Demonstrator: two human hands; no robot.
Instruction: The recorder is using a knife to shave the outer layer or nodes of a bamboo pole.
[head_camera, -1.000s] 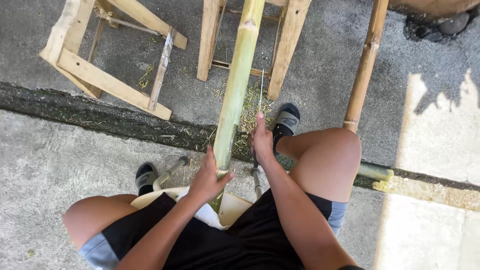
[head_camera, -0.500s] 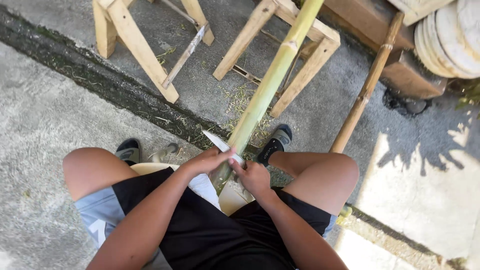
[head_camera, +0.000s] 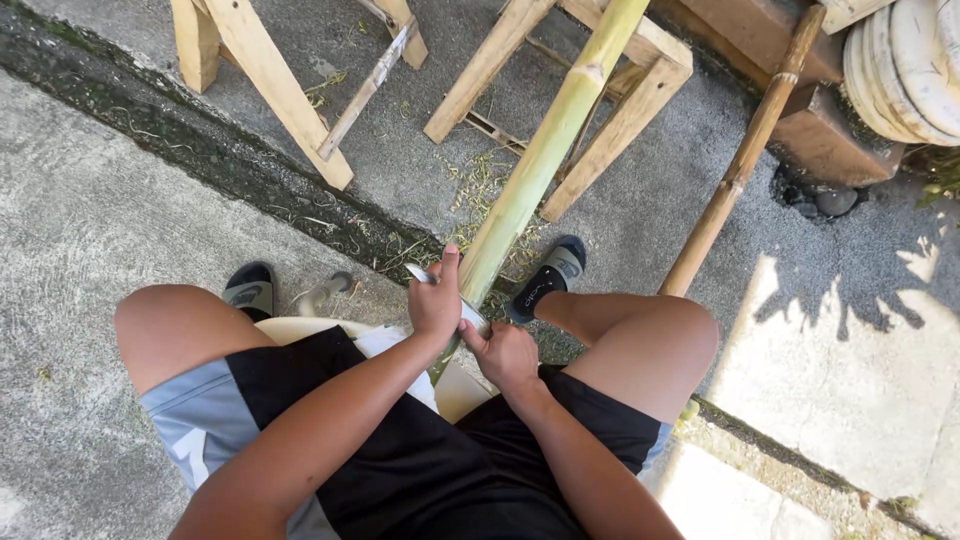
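Since half a second ago the left hand (head_camera: 437, 303) has shifted up, its fingers now pointing along the green bamboo pole (head_camera: 545, 150) while it grips a knife (head_camera: 440, 290) laid across the pole's lower end. The right hand (head_camera: 507, 355) is closed around that end just below. The smooth, pale green pole slants up from between the knees over a wooden trestle (head_camera: 600, 100)
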